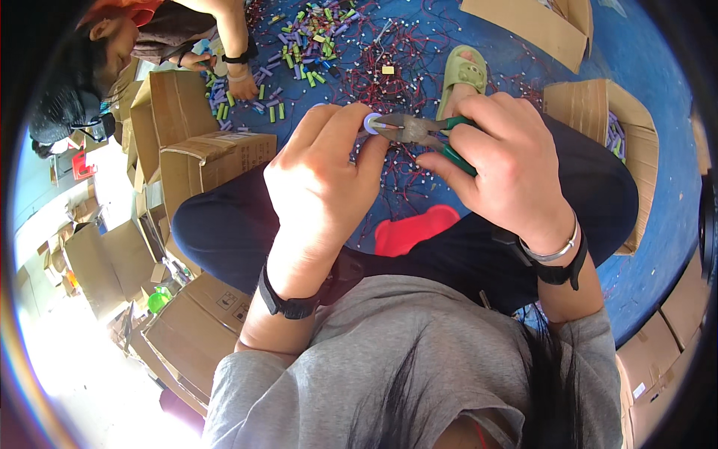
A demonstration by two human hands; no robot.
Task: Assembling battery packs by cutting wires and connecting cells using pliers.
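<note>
My left hand (321,176) pinches a small purple cylindrical cell (371,122) end-on between thumb and fingers. My right hand (505,161) grips green-handled pliers (419,133), whose dark jaws touch the cell's white end. Both hands are raised above my crossed legs in dark trousers. A black band is on my left wrist; a silver bangle and a black band are on the right.
A blue mat (643,67) carries a tangle of red wires (396,60) and several purple and green cells (299,52). Cardboard boxes (213,161) stand left, right and behind. Another person (149,37) works at the top left. A red item (411,228) lies by my legs.
</note>
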